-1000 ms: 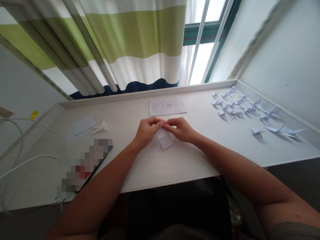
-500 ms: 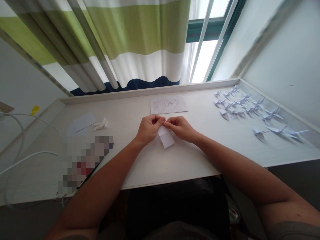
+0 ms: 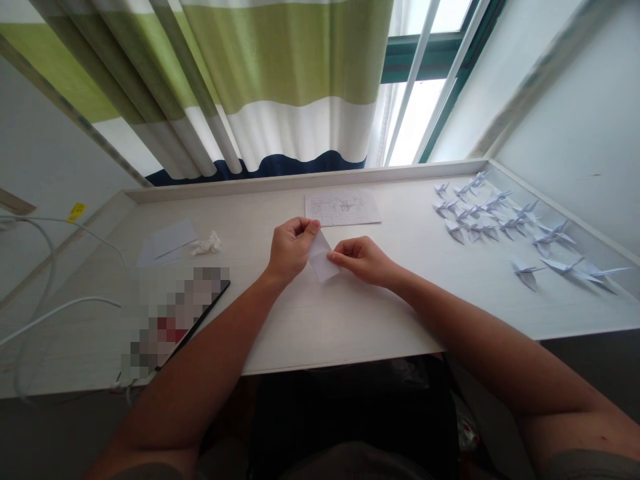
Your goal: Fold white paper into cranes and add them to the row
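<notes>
One piece of creased paper is located between two hands, over the middle of the counter. The left hand grips the paper's upper end between thumb and fingers; the right hand pinches its right edge between thumb and forefinger. The paper extends down and to the right from the left fingertips, and its lower end projects below the right fingertips. Whether that end contacts the counter cannot be determined. One printed sheet lies just beyond the hands. On the left side are at least two overlapping blank sheets, one crumpled tissue beside them, and one dark-edged flat object, its surface pixelated. On the right side stand more than ten folded paper cranes; overlap within the group prevents an exact count.
</notes>
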Demonstrator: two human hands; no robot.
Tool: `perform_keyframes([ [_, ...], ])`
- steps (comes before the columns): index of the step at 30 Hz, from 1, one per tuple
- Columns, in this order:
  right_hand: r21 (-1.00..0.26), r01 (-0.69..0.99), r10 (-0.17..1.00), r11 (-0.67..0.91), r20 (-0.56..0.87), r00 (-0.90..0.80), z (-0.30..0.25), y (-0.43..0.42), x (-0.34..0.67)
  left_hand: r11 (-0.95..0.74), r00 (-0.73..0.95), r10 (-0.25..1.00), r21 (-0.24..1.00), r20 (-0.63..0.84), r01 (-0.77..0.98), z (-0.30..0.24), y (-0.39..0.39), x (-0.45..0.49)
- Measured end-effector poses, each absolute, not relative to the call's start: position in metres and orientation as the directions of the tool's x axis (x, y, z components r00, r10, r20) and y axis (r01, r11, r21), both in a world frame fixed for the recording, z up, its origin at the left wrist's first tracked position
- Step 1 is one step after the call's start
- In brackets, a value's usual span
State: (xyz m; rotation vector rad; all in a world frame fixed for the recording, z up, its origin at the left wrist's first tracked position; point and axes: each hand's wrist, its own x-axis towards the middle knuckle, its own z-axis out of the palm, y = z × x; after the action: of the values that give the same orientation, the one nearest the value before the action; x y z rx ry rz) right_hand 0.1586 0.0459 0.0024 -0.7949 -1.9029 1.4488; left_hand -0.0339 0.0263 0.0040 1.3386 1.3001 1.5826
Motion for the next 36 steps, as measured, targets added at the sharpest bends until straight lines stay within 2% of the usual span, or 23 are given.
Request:
perform_keyframes([
  [4, -0.973, 0.078, 0.769, 0.218, 0.123, -0.628, 0.001, 0.044, 0.159, -0.248, -0.279, 0.930, 0.969, 0.240, 0.009, 0.008, 0.029, -0.039],
  [8, -0.983, 0.032, 0.833, 0.182, 0.136, -0.536, -0.002, 0.048, 0.160, -0.111, -0.122, 0.988, 0.982, 0.093, -0.150, 0.011, 0.026, -0.037],
  [10, -0.984, -0.017, 0.861, 0.177, 0.163, -0.482, -0.002, 0.051, 0.161, -0.066, -0.028, 0.998, 0.988, 0.062, -0.137, 0.012, 0.022, -0.034],
  [15, -0.977, -0.100, 0.906, 0.188, 0.212, -0.366, -0.001, 0.056, 0.161, -0.140, -0.028, 0.990, 0.988, 0.139, -0.066, 0.011, 0.013, -0.023],
  [20, -0.979, -0.101, 0.902, 0.178, 0.203, -0.381, 0.000, 0.056, 0.162, -0.157, -0.067, 0.986, 0.987, 0.155, -0.029, 0.008, 0.012, -0.024],
  [29, -0.983, -0.069, 0.898, 0.167, 0.181, -0.400, -0.002, 0.058, 0.164, -0.070, -0.003, 0.998, 0.997, 0.070, -0.037, 0.010, 0.012, -0.027],
  [36, -0.963, 0.106, 0.851, 0.249, 0.165, -0.499, -0.008, 0.061, 0.166, -0.019, -0.037, 0.999, 0.997, 0.016, -0.077, 0.007, 0.015, -0.029],
])
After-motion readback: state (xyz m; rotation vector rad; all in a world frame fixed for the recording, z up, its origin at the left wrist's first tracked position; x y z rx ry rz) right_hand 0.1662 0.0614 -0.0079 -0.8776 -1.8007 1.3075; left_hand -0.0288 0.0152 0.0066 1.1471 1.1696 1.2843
